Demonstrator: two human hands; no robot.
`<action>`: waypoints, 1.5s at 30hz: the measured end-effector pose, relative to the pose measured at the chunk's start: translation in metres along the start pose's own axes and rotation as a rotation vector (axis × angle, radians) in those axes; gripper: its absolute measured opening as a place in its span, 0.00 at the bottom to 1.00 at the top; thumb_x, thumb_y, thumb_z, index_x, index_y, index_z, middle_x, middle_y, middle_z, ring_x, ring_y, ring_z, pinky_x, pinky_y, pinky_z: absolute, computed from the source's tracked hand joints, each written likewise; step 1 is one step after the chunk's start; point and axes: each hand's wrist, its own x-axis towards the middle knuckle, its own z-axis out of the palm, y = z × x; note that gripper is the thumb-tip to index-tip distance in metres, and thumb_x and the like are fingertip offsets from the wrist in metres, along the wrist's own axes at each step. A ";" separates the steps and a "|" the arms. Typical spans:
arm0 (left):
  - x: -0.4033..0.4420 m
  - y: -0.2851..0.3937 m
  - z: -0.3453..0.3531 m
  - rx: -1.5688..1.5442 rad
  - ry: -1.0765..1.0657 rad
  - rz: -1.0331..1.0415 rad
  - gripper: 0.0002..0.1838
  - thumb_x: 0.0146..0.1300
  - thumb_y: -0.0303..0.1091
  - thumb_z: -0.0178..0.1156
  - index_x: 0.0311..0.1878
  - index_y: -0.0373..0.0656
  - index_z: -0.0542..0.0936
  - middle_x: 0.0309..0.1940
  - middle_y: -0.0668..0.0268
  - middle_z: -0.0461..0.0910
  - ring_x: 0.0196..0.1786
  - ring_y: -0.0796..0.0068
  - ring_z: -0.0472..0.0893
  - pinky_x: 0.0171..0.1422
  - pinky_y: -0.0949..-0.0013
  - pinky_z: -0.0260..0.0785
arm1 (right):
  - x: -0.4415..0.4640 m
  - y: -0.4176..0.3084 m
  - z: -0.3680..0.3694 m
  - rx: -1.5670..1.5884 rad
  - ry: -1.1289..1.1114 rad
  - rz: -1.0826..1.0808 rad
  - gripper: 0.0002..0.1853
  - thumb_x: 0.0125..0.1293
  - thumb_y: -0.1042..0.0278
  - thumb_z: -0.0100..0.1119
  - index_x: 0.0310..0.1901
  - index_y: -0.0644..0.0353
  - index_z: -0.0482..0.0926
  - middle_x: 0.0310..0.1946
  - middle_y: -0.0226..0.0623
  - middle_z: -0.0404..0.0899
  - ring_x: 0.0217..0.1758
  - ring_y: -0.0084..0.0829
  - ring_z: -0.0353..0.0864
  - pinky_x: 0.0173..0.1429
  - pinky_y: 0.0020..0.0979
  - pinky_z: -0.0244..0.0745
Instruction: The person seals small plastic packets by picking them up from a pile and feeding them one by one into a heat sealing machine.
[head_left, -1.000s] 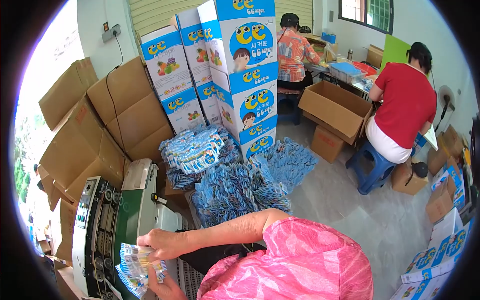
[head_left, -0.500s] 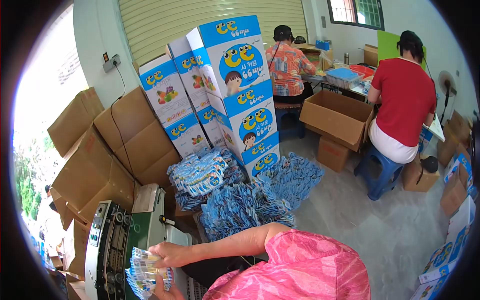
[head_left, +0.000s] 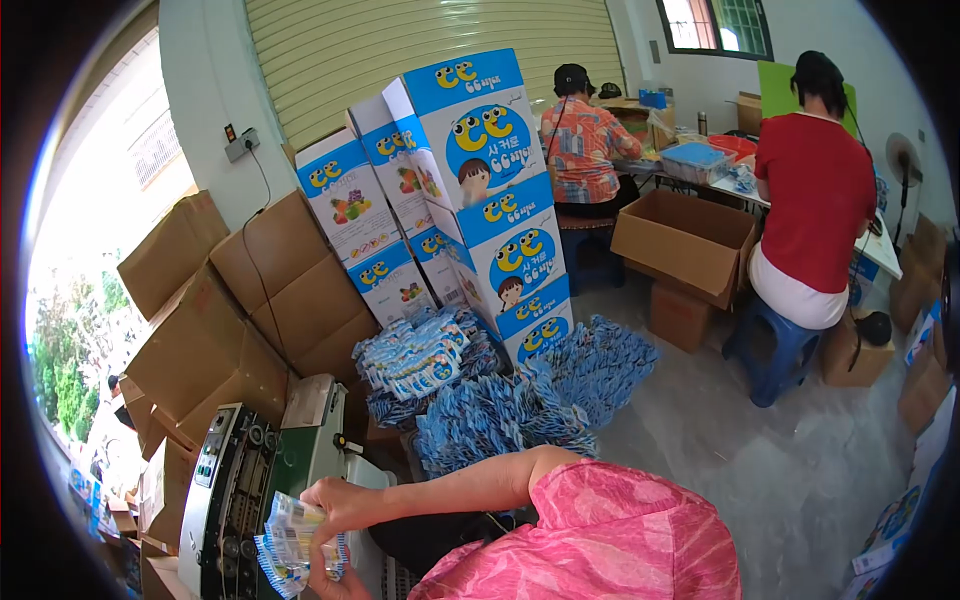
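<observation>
A bundle of clear, blue-edged sachets (head_left: 290,540) is held over the green and white machine (head_left: 297,452) at the lower left. My right hand (head_left: 342,503) reaches in from the right and has its fingers closed on the bundle's upper right side. Below it, my left hand (head_left: 330,575) grips the same bundle near the bottom edge, its thumb pointing up. Parts of both hands' fingers are hidden. Beyond my right forearm lie heaps of blue sachets (head_left: 500,415), with strips of white and blue packets (head_left: 415,352) on top at the left.
Printed cartons (head_left: 490,150) stand stacked behind the heaps. Brown boxes (head_left: 200,350) lean at the left. Two co-workers (head_left: 815,200) sit at a table (head_left: 740,190) at the back right, beside an open carton (head_left: 680,235). A fan (head_left: 903,165) stands near the right wall.
The view has shifted, so the room's contents appear lower and farther right. Both hands still hold the sachets; my left hand's fingers have moved up closer to my right hand.
</observation>
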 end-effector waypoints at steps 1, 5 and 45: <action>-0.002 -0.002 -0.002 -0.010 0.047 -0.002 0.23 0.56 0.24 0.53 0.57 0.30 0.74 0.50 0.43 0.78 0.55 0.52 0.77 0.60 0.61 0.67 | 0.000 0.001 0.002 0.155 0.017 -0.032 0.17 0.52 0.60 0.65 0.34 0.67 0.77 0.25 0.38 0.81 0.25 0.29 0.80 0.30 0.36 0.74; -0.003 -0.006 -0.007 -0.030 0.152 -0.026 0.24 0.55 0.23 0.53 0.57 0.26 0.74 0.51 0.43 0.78 0.56 0.52 0.77 0.62 0.59 0.66 | 0.001 0.005 0.003 0.407 -0.140 0.176 0.21 0.61 0.51 0.65 0.42 0.63 0.76 0.28 0.29 0.79 0.25 0.15 0.76 0.22 0.25 0.71; 0.044 -0.069 -0.026 -0.751 0.231 -0.577 0.22 0.53 0.19 0.62 0.54 0.40 0.77 0.47 0.64 0.81 0.51 0.66 0.81 0.58 0.63 0.73 | 0.117 0.211 -0.042 0.344 0.324 0.572 0.09 0.67 0.67 0.60 0.35 0.65 0.79 0.26 0.33 0.80 0.24 0.21 0.79 0.24 0.23 0.76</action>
